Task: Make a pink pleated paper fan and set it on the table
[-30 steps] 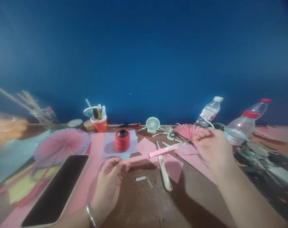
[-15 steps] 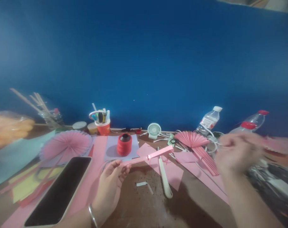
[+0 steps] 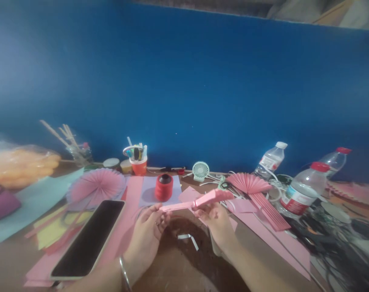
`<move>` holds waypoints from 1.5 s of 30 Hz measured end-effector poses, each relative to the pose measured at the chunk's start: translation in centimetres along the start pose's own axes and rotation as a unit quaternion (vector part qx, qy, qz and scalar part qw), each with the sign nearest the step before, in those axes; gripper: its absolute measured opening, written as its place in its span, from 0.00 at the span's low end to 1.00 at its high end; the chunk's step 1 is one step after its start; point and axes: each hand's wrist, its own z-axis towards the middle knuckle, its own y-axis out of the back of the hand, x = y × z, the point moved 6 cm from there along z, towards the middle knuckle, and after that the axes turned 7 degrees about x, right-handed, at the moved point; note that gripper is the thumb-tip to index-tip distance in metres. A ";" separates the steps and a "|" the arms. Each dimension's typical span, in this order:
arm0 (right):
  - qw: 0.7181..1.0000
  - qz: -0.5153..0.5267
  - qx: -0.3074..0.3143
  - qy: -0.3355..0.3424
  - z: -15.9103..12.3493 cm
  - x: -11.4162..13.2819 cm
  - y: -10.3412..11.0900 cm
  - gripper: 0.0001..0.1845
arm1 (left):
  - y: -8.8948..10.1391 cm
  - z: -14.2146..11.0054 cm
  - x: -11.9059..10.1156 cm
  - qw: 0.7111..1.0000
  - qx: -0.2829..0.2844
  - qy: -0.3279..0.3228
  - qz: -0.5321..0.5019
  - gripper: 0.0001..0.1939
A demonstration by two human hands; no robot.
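Folded pink paper [image 3: 213, 198], narrow strip, held up between the two hands; long axis runs roughly left to right, far-right end slightly higher. Left hand [image 3: 148, 230]: fingertips pinching its left end. Right hand [image 3: 218, 226]: nearer the middle, fingers touching from below and the near side; whether they grip, cannot tell. Wider right half extends past the right fingertips. Red thread spool [image 3: 164, 190] beyond left fingertips; pleated pink fan [image 3: 248, 183] beyond and right of right fingers; white scraps [image 3: 188, 237] between the hands, below.
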 end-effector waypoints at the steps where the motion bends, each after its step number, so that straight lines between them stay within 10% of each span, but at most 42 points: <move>1: 1.000 -0.009 -0.013 -0.001 -0.1 0.0 0.1 0.11 | -0.1 -0.1 0.1 1.000 0.001 0.003 0.007 0.07; 10: 0.955 0.259 -0.131 -0.060 -0.4 -2.3 0.3 0.10 | -2.4 -0.8 -3.6 0.995 0.014 -0.067 0.071 0.17; 17: 0.919 0.362 -0.118 -0.104 -0.7 -3.5 -2.5 0.09 | -5.5 -1.4 2.8 0.995 0.047 0.019 0.084 0.13; 45: 0.983 0.089 -0.095 -0.131 -1.0 -3.7 -0.3 0.08 | -3.7 1.3 5.9 0.979 0.050 0.105 0.166 0.10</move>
